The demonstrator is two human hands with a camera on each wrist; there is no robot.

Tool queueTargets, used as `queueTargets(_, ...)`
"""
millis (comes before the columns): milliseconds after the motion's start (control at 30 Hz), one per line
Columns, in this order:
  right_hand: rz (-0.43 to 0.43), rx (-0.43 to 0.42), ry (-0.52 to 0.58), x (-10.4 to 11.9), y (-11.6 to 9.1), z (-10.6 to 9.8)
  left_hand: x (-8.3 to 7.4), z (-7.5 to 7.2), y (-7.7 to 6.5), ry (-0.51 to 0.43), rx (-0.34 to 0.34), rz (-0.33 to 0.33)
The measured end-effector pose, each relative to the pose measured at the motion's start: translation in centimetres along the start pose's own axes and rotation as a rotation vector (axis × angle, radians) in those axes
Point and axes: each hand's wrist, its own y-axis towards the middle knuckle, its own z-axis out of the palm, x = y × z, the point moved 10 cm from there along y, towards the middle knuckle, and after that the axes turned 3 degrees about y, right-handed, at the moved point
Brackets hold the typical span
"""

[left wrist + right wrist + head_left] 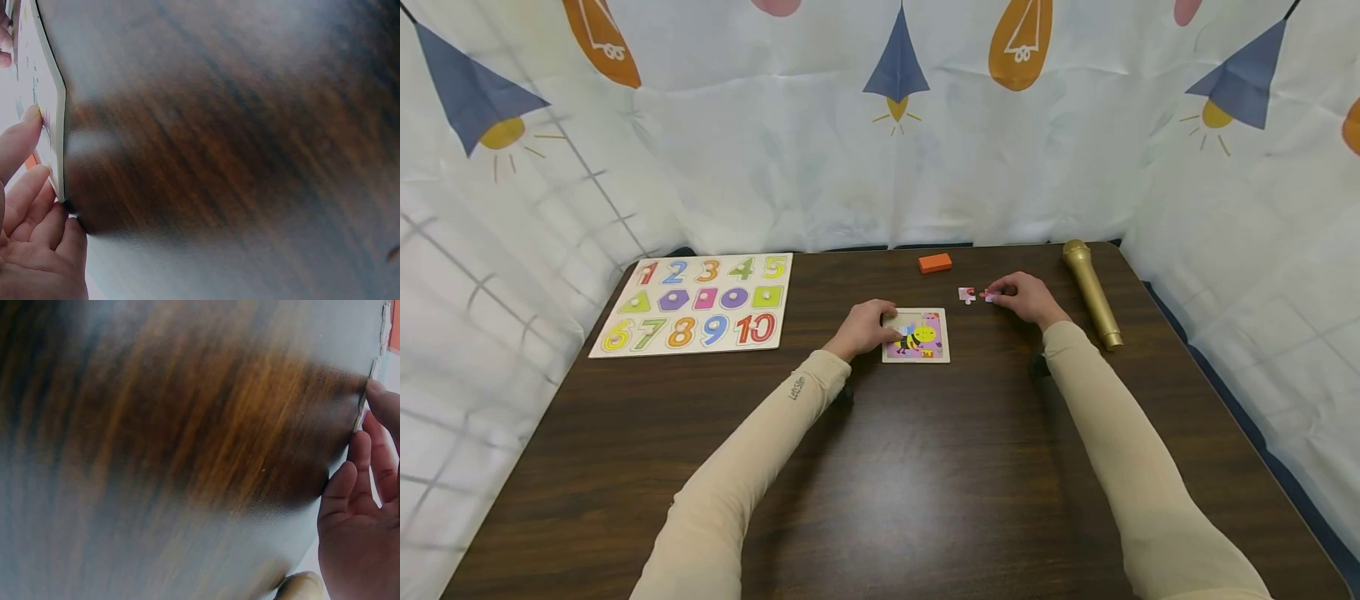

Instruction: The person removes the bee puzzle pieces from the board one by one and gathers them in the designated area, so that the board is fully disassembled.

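A small square bee puzzle (917, 352) lies in its pale frame near the middle of the table. My left hand (867, 328) holds it at the left side, the thumb (24, 137) laid over its face and the other fingers along its edge. My right hand (1026, 297) pinches a small pink puzzle piece (988, 296) between thumb and fingertips, low over the tabletop. Just left of that piece lies another pink puzzle piece (967, 295) with a knob on its lower side. In the right wrist view the held puzzle piece (373, 372) shows edge-on.
A number and shape board (700, 327) lies at the back left. An orange block (935, 263) sits near the back edge, behind the bee puzzle. To the right of my right hand lies a gold microphone (1093, 292). A patterned white curtain (820, 167) surrounds the table's back and sides.
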Motion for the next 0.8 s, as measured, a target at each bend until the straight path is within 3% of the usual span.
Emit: queueTargets(800,0.029,0.008,0.046,-0.45,-0.10,-0.12,0.01,0.06,0.08,-0.013,-0.005,0.013)
